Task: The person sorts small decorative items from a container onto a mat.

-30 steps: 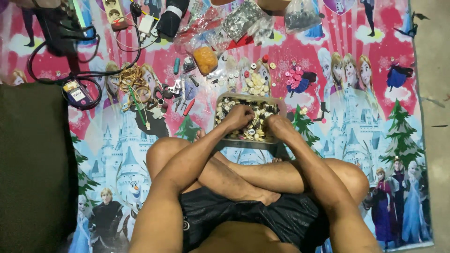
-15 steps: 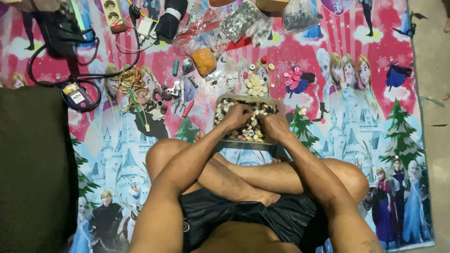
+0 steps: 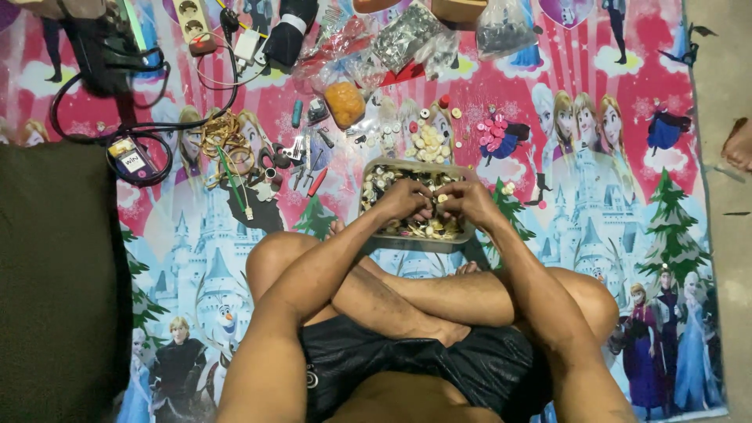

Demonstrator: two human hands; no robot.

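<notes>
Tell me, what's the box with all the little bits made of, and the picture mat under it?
The box looks like clear, slightly cloudy plastic: its rim lets the pale pieces show through. The mat seems to be glossy printed vinyl or plastic sheet, since it lies thin and flat, with bright cartoon pictures, though it could be coated cloth.

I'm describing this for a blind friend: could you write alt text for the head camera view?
Seen from above, a person sits cross-legged on a colourful cartoon-print mat, left hand and right hand together over a clear tray of small pale round pieces. Beyond the tray lie loose buttons, plastic bags, a black cable and small tools.
</notes>
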